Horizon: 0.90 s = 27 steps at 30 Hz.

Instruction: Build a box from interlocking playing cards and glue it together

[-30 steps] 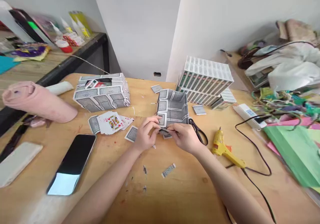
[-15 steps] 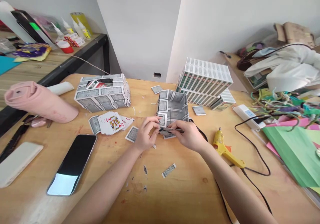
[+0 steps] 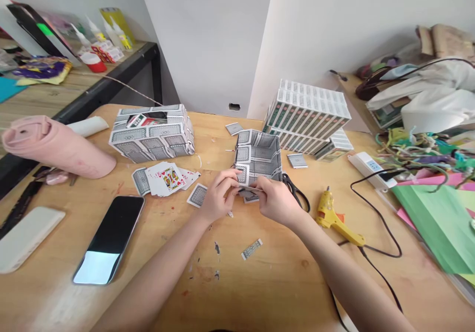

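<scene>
My left hand (image 3: pixel 218 198) and my right hand (image 3: pixel 276 201) meet at the middle of the wooden table (image 3: pixel 282 292), both pinching one folded playing card (image 3: pixel 249 189) held edge-on between them. Just behind the hands stands a small open box made of grey-backed cards (image 3: pixel 259 158). A loose card (image 3: pixel 197 195) lies flat by my left wrist, and a fan of face-up cards (image 3: pixel 166 179) lies further left. A narrow card strip (image 3: pixel 252 249) lies on the table in front of the hands.
A larger card-built box (image 3: pixel 152 134) stands at left, stacked card packs (image 3: pixel 309 117) at back right. Scissors (image 3: pixel 296 192), a yellow glue gun (image 3: pixel 333 218) with cable, a power strip (image 3: pixel 367 166), a phone (image 3: pixel 109 238), a pink roll (image 3: pixel 55 146) and green paper (image 3: pixel 438 218) surround the hands.
The hands stayed together at the card, shifting slightly; my right fingers moved in closer over its edge. The view tilted a little.
</scene>
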Motion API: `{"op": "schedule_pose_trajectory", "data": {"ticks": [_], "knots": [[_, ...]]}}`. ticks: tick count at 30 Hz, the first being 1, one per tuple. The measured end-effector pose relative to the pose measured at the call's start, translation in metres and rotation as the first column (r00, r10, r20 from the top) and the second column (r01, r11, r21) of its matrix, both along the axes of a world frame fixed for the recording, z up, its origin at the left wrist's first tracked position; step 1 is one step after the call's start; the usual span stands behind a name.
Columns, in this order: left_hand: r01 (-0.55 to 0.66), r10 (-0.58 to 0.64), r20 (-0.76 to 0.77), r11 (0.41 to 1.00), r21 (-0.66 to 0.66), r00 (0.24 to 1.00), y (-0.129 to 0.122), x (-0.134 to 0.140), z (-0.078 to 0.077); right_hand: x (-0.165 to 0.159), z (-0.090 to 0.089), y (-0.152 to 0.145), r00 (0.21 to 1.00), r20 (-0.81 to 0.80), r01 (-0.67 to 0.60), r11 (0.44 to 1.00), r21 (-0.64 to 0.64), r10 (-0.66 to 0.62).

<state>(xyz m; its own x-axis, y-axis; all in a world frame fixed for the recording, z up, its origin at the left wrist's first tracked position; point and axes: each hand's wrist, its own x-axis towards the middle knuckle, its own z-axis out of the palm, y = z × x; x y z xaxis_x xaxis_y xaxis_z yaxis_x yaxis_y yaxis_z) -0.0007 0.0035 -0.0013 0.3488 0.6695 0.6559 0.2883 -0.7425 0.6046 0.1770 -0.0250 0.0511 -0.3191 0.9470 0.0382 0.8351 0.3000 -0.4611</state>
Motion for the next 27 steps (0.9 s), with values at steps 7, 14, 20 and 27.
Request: {"op": "schedule_pose_trajectory", "data": {"ticks": [7, 14, 20, 27], "knots": [[0.005, -0.005, -0.010, 1.000, 0.013, 1.000, -0.001, 0.001, 0.001, -0.003, 0.009, 0.001, 0.992, 0.126, -0.010, 0.998, -0.063, 0.018], [-0.010, 0.011, -0.028, 0.999, 0.037, 1.000, -0.002, 0.001, -0.001, -0.004, 0.008, 0.001, 0.984, 0.180, 0.005, 1.000, -0.023, -0.001], [0.032, -0.033, 0.029, 0.999, 0.020, 0.999, -0.003, -0.001, -0.003, 0.004, 0.006, 0.003, 0.977, -0.212, -0.031, 0.999, -0.045, 0.021], [0.063, -0.046, 0.112, 0.987, -0.151, 0.993, 0.002, 0.000, -0.005, -0.009, 0.008, 0.004, 0.780, -0.610, 0.054, 0.986, -0.155, -0.138]]}}
